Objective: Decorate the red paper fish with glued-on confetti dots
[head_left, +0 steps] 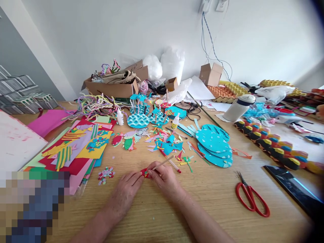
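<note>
Hands (126, 186) (164, 175) palms down at red paper (143, 171), right pinching thin stick (165, 161).

Craft workspace, colored paper (73, 166), glue bottle (119, 118), scissors (250, 194)

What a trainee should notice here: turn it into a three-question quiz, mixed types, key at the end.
1. Multiple choice: What do the fingers of the right hand hold?
A) a glue bottle
B) a thin stick
C) a cardboard box

2. True or false: The red-handled scissors lie on the table, apart from both hands.

3. Fill in the blank: The small piece at the fingers of the left hand shows mostly the colour ____.

Key: 1. B; 2. True; 3. red.
</note>
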The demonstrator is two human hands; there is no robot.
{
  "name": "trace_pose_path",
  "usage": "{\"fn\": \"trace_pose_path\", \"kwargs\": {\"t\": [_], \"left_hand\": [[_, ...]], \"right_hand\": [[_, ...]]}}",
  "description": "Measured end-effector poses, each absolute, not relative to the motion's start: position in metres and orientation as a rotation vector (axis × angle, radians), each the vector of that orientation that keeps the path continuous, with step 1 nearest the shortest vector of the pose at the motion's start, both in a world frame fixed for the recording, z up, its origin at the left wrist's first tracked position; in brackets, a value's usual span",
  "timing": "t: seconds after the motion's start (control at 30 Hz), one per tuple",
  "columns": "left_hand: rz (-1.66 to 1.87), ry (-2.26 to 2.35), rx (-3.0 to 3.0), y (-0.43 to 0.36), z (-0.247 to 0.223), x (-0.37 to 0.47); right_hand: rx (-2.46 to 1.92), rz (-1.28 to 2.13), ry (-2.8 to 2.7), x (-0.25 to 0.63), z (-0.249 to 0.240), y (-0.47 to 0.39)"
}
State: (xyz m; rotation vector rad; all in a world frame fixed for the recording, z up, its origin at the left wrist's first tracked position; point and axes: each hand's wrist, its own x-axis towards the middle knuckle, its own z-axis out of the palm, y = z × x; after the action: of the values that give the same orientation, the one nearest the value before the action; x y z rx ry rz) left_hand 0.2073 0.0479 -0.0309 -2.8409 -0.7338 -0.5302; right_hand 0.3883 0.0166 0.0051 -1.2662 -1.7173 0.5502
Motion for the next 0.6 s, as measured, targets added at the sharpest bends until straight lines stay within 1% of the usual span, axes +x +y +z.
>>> {"fn": "trace_pose_path", "kwargs": {"t": [0.27, 0.6], "left_hand": [[-0.51, -0.747, -2.859, 0.0477, -0.0304, 0.2072], [-0.601, -0.751, -2.837, 0.0476, -0.0335, 0.2083]], "right_hand": [[-1.276, 0.566, -1.687, 0.3897, 0.0056, 0.0161], [-1.285, 0.575, -1.658, 0.3907, 0.0053, 0.016]]}}
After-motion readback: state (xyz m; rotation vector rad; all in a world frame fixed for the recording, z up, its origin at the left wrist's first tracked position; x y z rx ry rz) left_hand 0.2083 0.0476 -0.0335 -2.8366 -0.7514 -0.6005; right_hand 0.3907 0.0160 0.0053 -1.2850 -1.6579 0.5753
